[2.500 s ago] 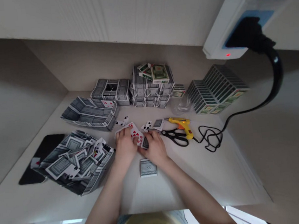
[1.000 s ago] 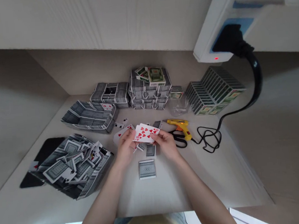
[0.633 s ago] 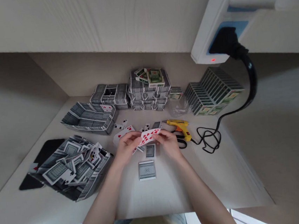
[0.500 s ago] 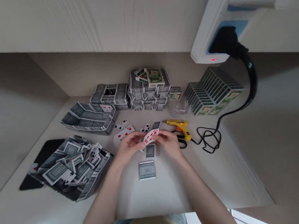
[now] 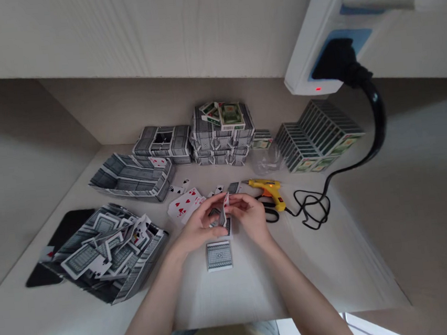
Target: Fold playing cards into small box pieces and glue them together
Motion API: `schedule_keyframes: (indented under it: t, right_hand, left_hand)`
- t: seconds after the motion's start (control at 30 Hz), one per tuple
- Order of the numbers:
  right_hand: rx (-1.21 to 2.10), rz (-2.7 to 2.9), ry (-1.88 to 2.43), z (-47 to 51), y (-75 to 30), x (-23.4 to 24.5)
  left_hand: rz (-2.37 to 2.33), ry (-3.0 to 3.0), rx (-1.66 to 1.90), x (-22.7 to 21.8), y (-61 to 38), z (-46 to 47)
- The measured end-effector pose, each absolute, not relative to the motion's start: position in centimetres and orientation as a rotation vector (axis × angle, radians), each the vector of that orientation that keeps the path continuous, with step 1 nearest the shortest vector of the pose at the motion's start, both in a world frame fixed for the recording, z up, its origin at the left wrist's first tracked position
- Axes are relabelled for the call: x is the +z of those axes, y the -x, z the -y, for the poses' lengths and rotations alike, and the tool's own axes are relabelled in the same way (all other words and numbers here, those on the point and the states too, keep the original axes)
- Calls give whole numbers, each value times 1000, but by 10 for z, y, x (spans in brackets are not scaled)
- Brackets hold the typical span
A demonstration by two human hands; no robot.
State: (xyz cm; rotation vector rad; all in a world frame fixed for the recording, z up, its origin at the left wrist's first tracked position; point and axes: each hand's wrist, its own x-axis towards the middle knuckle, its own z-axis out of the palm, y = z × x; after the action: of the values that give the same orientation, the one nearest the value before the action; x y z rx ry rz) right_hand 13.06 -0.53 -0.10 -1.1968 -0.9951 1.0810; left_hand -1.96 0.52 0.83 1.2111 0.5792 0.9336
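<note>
Between my two hands a playing card (image 5: 226, 204) stands nearly edge-on, part of its red-marked face turned to the right. My left hand (image 5: 197, 226) is closed on its left side, thumb low and fingers at the top. My right hand (image 5: 248, 212) pinches it from the right. Just below lies a flat square of patterned card (image 5: 219, 256), and another patterned piece (image 5: 229, 230) is partly hidden under my fingers. Face-up red cards (image 5: 183, 205) lie fanned beside my left hand. Close to my right hand are black-handled scissors (image 5: 272, 213), partly covered by a yellow glue gun (image 5: 272, 189).
A card-built box (image 5: 139, 281) full of loose cards stands at left on a black pad (image 5: 46, 271). Behind it is an open card tray (image 5: 130, 184). Card-covered boxes (image 5: 223, 141) and stacked card packs (image 5: 319, 137) line the back. A black cord (image 5: 342, 169) runs to the power strip (image 5: 302, 78).
The card in my hands has turned from showing its red face to standing almost edge-on. My left hand has shifted slightly, its thumb now lower on the card.
</note>
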Motion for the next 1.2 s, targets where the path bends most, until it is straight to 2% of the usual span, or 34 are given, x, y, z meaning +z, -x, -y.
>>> schedule_keyframes:
  t: [0.87,1.2]
  right_hand:
    - [1232,1065,1120,13,-124,10]
    - [1253,1377,975,22,-123,14]
  left_hand:
    - [-660,-1144,1063,13,20,-4]
    - [-789,-1175,1164,10,18,-8]
